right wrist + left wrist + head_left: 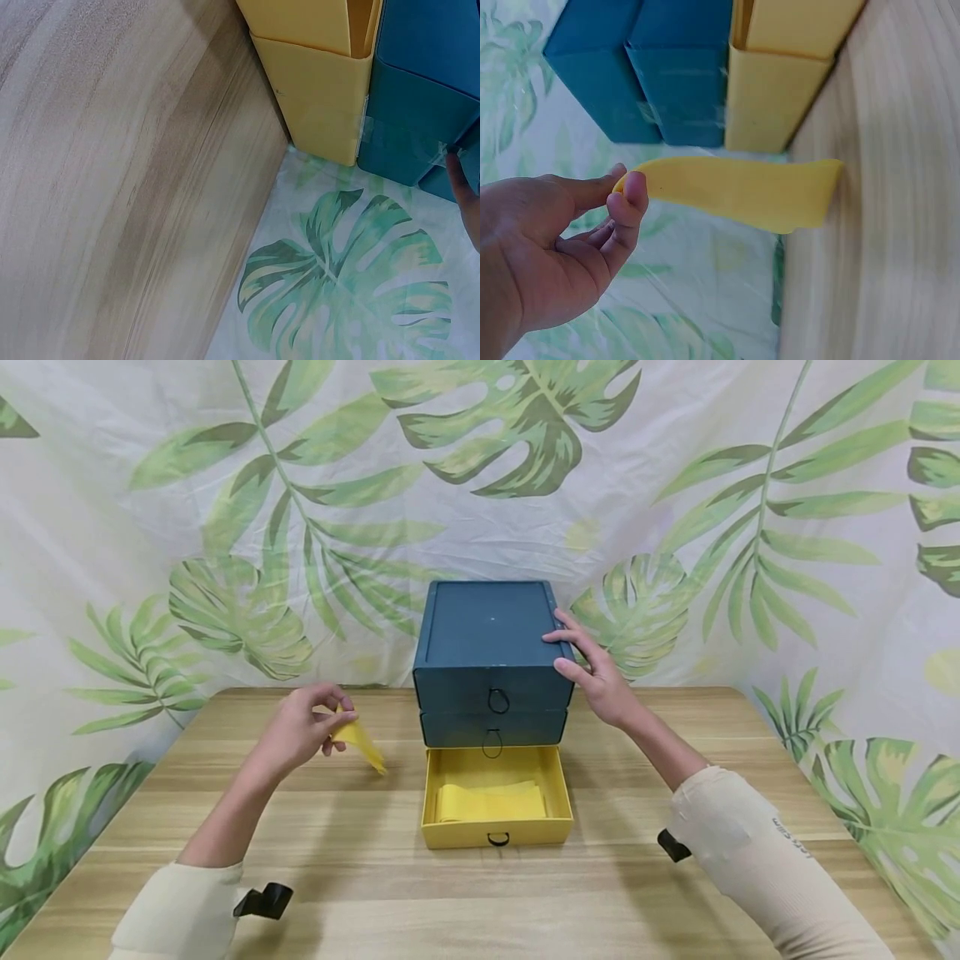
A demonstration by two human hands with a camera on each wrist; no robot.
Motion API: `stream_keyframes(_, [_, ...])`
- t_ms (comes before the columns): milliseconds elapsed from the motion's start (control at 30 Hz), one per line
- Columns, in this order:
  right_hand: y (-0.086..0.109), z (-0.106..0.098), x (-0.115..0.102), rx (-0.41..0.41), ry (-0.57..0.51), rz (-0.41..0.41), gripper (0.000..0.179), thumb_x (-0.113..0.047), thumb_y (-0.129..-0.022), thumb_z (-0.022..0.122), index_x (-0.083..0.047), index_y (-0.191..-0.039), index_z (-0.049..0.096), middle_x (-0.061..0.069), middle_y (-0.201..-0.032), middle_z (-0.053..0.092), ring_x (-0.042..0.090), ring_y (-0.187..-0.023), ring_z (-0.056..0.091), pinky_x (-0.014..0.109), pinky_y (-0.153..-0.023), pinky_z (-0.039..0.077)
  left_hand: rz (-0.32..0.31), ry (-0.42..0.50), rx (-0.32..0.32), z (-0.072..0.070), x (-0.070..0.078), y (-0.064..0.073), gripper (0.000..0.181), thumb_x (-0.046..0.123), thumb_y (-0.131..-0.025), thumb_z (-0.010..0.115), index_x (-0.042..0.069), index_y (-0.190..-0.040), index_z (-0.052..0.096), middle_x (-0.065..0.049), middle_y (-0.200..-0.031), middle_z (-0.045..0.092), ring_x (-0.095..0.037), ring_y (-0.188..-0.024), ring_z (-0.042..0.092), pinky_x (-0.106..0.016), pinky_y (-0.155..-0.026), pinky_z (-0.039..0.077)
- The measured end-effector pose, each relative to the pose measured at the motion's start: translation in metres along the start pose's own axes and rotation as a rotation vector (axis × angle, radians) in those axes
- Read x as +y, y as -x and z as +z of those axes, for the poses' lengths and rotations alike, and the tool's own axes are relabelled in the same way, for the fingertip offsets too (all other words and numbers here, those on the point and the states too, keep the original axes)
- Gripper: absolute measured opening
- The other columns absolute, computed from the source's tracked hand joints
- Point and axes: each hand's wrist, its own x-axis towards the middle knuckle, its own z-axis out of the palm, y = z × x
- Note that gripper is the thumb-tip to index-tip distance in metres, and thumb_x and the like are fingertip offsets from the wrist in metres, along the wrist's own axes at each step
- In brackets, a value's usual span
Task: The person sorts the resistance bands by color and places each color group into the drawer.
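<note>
My left hand (300,731) pinches one end of a thin, flat yellow strip (362,747) between thumb and fingers, left of a stack of drawers. In the left wrist view the strip (735,191) extends toward the wooden tabletop. The stack has two blue drawer units (487,631) above a yellow one, whose drawer (536,833) is pulled out. Inside that drawer lies another piece of yellow material (487,802), seemingly folded. My right hand (603,681) rests with spread fingers on the right edge of the top blue unit. Only a finger (463,191) of it shows in the right wrist view.
The stack stands near the back edge of the wooden table (487,902), with a leaf-printed cloth (495,535) hanging behind. Black loops (498,700) serve as drawer pulls. Black pieces (264,902) stick out from both pale sleeves.
</note>
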Motion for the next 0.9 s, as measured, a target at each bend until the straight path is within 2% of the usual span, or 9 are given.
stream_keyframes(267, [0.0, 0.0, 0.0, -0.003, -0.002, 0.011, 0.039, -0.017, -0.106, 0.049, 0.001, -0.14, 0.054, 0.011, -0.172, 0.019, 0.024, -0.16, 0.011, 0.066, -0.122, 0.021, -0.032, 0.081, -0.03, 0.001, 0.026, 0.007, 0.018, 0.008, -0.101, 0.068, -0.009, -0.107, 0.068, -0.02, -0.101, 0.068, -0.014, -0.057, 0.066, -0.028, -0.052, 0.055])
stream_keyframes(367, [0.0, 0.0, 0.0, -0.001, 0.0, 0.007, 0.039, -0.017, -0.106, 0.049, 0.001, -0.14, 0.054, 0.011, -0.172, 0.019, 0.023, -0.16, 0.011, 0.066, -0.122, 0.021, -0.019, 0.141, -0.035, 0.0, 0.038, 0.011, 0.019, 0.007, -0.1, 0.069, -0.011, -0.107, 0.068, -0.019, -0.099, 0.068, -0.014, -0.055, 0.063, -0.029, -0.054, 0.056])
stream_keyframes(567, [0.0, 0.0, 0.001, 0.004, 0.006, 0.003, 0.038, -0.017, -0.106, 0.049, 0.001, -0.139, 0.054, 0.012, -0.172, 0.02, 0.023, -0.16, 0.011, 0.066, -0.122, 0.021, 0.009, 0.238, -0.076, -0.004, 0.058, 0.017, 0.022, 0.0, -0.101, 0.063, -0.014, -0.116, 0.065, -0.015, -0.107, 0.067, -0.018, -0.051, 0.058, -0.034, -0.071, 0.064])
stream_keyframes(667, [0.001, 0.0, 0.001, 0.005, 0.007, 0.004, 0.038, -0.017, -0.106, 0.049, 0.0, -0.139, 0.054, 0.012, -0.172, 0.02, 0.023, -0.16, 0.011, 0.066, -0.122, 0.021, 0.017, 0.291, -0.097, -0.005, 0.066, 0.02, 0.023, -0.002, -0.1, 0.062, -0.015, -0.119, 0.064, -0.01, -0.106, 0.068, -0.019, -0.053, 0.06, -0.036, -0.072, 0.064])
stream_keyframes(767, [0.0, 0.0, 0.001, 0.005, 0.008, 0.002, 0.038, -0.017, -0.106, 0.049, 0.0, -0.139, 0.055, 0.011, -0.172, 0.021, 0.023, -0.16, 0.011, 0.066, -0.122, 0.021, 0.034, 0.366, -0.112, -0.005, 0.073, 0.021, 0.018, -0.003, -0.099, 0.064, -0.01, -0.116, 0.068, -0.004, -0.103, 0.069, -0.02, -0.054, 0.061, -0.037, -0.071, 0.064])
stream_keyframes(900, [0.0, 0.0, 0.002, 0.003, 0.005, -0.005, 0.038, -0.017, -0.106, 0.049, 0.0, -0.139, 0.054, 0.011, -0.172, 0.02, 0.023, -0.16, 0.011, 0.065, -0.123, 0.02, 0.087, 0.499, -0.135, 0.001, 0.083, 0.024, 0.017, -0.005, -0.097, 0.067, 0.005, -0.109, 0.075, -0.003, -0.103, 0.071, -0.02, -0.057, 0.063, -0.035, -0.067, 0.063])
